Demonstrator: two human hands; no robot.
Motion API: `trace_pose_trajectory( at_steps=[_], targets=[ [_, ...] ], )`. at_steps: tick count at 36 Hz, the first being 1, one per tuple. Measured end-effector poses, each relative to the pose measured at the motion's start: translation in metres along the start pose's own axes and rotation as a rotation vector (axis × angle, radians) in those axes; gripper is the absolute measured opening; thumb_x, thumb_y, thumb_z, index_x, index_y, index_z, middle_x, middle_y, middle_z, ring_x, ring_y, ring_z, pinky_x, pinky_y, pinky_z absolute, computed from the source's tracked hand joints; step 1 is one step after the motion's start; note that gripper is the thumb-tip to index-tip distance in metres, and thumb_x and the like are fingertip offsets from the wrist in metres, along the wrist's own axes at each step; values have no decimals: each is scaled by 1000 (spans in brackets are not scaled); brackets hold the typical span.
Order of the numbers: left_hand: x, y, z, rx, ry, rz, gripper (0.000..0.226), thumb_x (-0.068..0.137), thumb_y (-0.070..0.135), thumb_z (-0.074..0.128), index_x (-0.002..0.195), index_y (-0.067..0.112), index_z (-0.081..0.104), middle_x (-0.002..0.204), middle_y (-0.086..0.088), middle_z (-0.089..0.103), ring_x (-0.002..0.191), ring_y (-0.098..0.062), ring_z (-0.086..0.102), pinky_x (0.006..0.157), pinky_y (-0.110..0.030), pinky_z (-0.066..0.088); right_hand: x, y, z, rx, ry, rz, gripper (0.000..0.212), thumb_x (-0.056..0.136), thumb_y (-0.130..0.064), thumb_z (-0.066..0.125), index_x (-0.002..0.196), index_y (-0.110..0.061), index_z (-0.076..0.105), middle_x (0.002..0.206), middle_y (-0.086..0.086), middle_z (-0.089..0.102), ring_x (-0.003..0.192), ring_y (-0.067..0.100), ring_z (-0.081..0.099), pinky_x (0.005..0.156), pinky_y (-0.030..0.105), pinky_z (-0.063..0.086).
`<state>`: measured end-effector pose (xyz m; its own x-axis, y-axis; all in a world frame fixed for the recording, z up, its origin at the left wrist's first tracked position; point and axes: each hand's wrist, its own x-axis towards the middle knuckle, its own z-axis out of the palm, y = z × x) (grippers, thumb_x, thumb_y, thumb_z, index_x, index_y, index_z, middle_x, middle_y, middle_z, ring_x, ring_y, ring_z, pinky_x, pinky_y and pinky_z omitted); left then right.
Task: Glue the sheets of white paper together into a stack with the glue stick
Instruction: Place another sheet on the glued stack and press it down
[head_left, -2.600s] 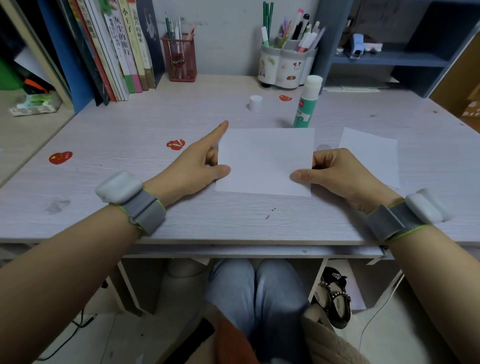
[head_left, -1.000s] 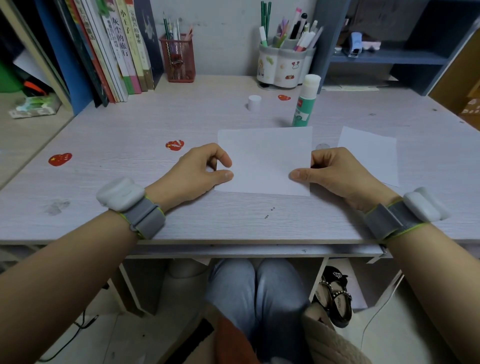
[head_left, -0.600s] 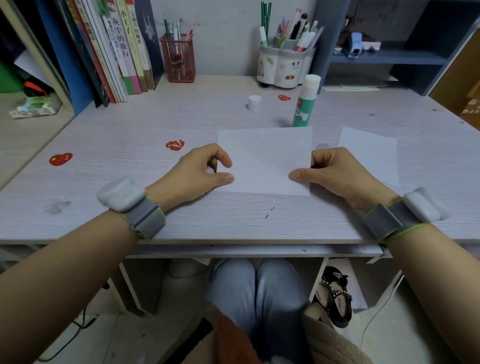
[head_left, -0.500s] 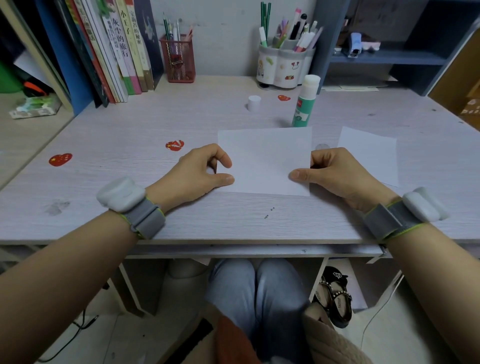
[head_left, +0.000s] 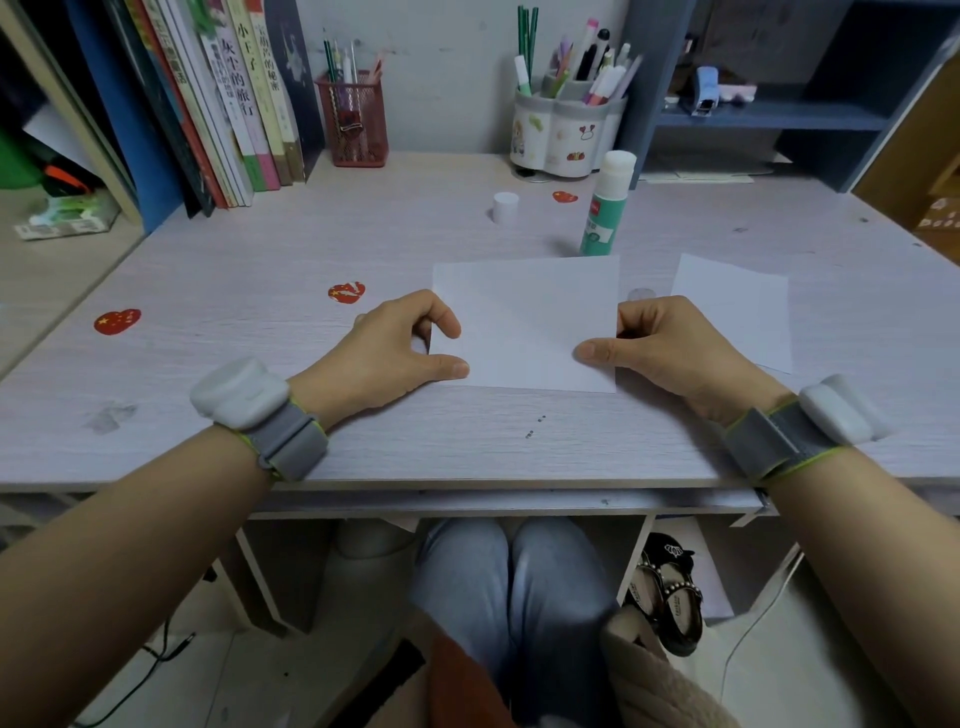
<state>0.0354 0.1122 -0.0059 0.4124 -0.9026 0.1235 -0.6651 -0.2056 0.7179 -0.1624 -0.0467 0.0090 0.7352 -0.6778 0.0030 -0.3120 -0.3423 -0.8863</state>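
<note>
White paper stack (head_left: 524, 322) flat on your counter (head_left: 311, 249), your left hand (head_left: 387, 353) and right hand (head_left: 670, 348) seemingly pinching its side edges, glue stick (head_left: 605, 208) upright just behind, spare sheet (head_left: 737, 306) right.

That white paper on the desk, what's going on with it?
A person seated at the desk holds a stack of white paper by its two sides: the left hand pinches the left edge, the right hand the right. The glue stick stands uncapped just behind it, its cap nearby. One more sheet lies to the right, not yet added.
</note>
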Motion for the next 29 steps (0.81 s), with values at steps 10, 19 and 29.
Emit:
trace_pose_trajectory(
  at_steps=[10,19,29],
  targets=[
    [1,-1,-1,-2,-2,-5,27,73,29,76,92,28,56,77,7,46,71,-10,44,68,-23,37,1,0,1,-11,7,-6,27,77,-13,75,87,11,66,93,18,72,75,16,62,79,33,52],
    [0,0,-1,2,5,-8,27,74,27,76,93,27,57,76,7,45,69,-9,44,66,-21,37,2,2,0,-22,9,-1,29,76,-16,77,86,10,67,94,21,71,77,19,62,84,42,53],
    [0,-1,-1,2,3,-8,24,76,26,74,94,27,57,77,7,45,69,-9,44,66,-20,38,2,3,0,-14,1,-4,29,74,-15,78,81,10,66,90,16,73,74,16,62,76,31,51]
  ],
)
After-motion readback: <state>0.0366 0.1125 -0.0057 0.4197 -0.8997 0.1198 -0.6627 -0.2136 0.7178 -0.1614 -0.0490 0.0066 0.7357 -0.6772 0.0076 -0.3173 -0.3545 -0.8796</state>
